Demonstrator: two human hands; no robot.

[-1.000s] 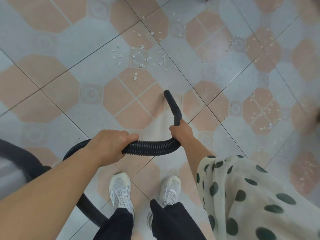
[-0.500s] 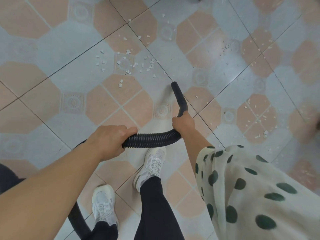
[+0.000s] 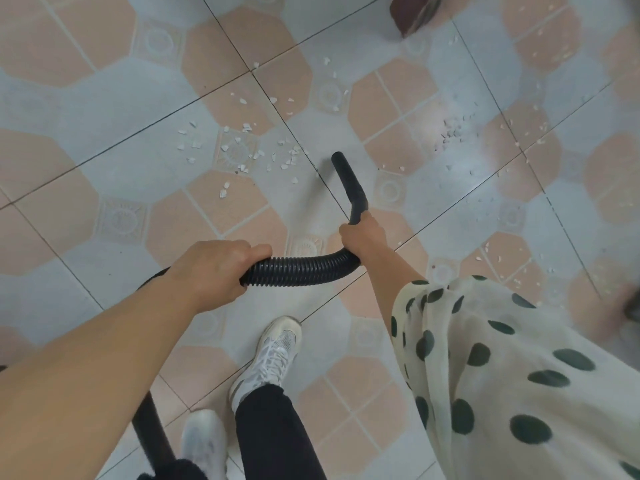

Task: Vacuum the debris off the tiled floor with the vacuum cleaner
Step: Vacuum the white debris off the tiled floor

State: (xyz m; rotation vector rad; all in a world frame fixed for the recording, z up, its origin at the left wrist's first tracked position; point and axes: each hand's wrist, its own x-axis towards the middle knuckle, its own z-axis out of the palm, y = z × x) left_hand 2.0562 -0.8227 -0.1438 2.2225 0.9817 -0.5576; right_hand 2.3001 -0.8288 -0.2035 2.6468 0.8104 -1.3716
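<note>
Floor: the tiled floor (image 3: 114, 157) fills the whole view, pale blue with peach octagons; most of it is bare, with crumbs in several patches.
Hose: the black ribbed hose (image 3: 298, 270) runs from 9 to 3 o'clock between the two hands, then bends up into the stiff nozzle (image 3: 348, 183), whose long axis points to about 11 o'clock, its open tip low near the floor.
Main debris: the white debris (image 3: 242, 147) lies in a loose patch at about 10 o'clock from the nozzle tip, near it but not under it. This is the relation that matters: I judge the tip must swing left and a little forward to reach it.
Nearer hand: the right hand (image 3: 363, 239) is closer to the debris and steers; it is closed around the bend where hose meets nozzle.
Other hand: the left hand (image 3: 214, 271) is wrapped tight over the hose further back, carrying its weight.
Other crumbs: smaller bits (image 3: 453, 133) lie at 1 o'clock from the tip, and more (image 3: 498, 258) at 3 o'clock from the right hand.
In the way: nothing stands between tip and main patch. A dark brown object (image 3: 415, 10) at 12 o'clock is well apart.
Feet: a white shoe (image 3: 273, 355) stands behind the hose, at 6 o'clock.
</note>
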